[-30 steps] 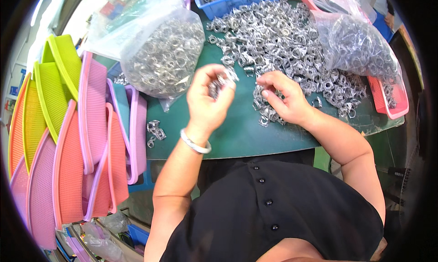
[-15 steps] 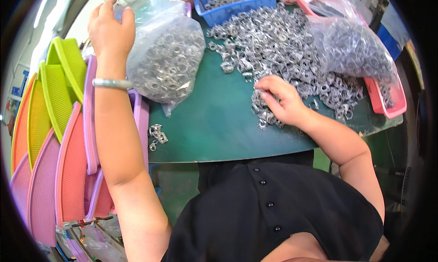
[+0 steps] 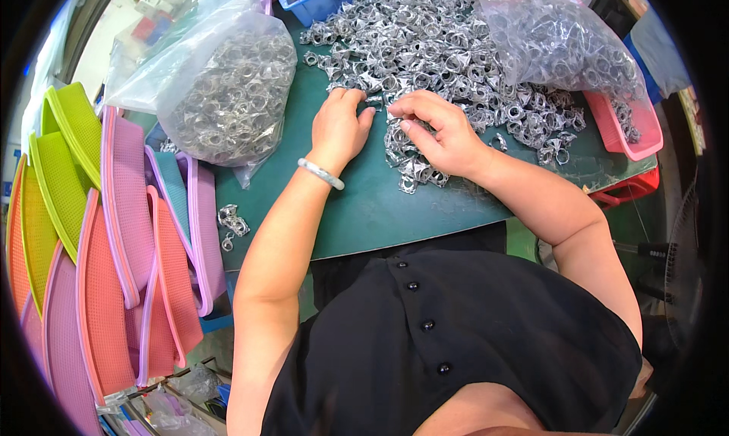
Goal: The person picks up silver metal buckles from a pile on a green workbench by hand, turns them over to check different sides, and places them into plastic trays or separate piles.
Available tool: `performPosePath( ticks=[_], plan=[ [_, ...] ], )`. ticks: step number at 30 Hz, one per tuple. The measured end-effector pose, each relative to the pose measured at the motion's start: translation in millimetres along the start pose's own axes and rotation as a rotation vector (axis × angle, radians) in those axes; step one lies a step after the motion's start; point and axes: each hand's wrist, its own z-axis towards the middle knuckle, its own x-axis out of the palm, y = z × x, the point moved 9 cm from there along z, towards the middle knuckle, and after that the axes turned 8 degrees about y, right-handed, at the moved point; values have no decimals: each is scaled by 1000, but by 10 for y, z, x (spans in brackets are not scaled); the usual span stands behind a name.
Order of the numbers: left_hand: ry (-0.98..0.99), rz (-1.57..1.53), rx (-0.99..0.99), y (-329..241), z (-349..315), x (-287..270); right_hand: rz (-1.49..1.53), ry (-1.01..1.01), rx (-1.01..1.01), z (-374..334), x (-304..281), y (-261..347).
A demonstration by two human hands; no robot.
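Loose metal pcs. (image 3: 440,49) lie heaped on the green tabletop (image 3: 357,216), both hands at the heap's near edge. L hand (image 3: 338,129): fingers bent down, thumb apart from them. R hand (image 3: 448,136): index & thumb curled twd. each other, slight gap b/w tips. From where I stand, can't tell if either grips a pc.

Progress: far from finished, I'd judge; most of the heap is unsorted, w/ only a small cluster (image 3: 231,220) set apart at L. Done vs. undone in the bags: can't tell.

Materials: pcs. silvery, ring-like, w/ angular projections. L bag (image 3: 228,94) translucent, crinkled, bulging w/ similar pcs.; R bag (image 3: 566,49) likewise, lying over a smooth pink plastic bin (image 3: 630,132). Far L: stacked baskets (image 3: 125,201), finely meshed, smooth-rimmed, lilac/coral/lime.
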Motion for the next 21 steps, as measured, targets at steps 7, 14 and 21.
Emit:
performPosePath(
  ticks=[7, 14, 21],
  plan=[
    [-212, -400, 0, -29, -169, -138, -87, 19, 7, 21, -43, -8],
    [-469, -400, 314, -566, -639, -475, -26, 17, -10, -7, 4, 32],
    [-406, -614, 347, -507, -811, -404, 80, 129, -61, -12, 90, 129]
  ],
)
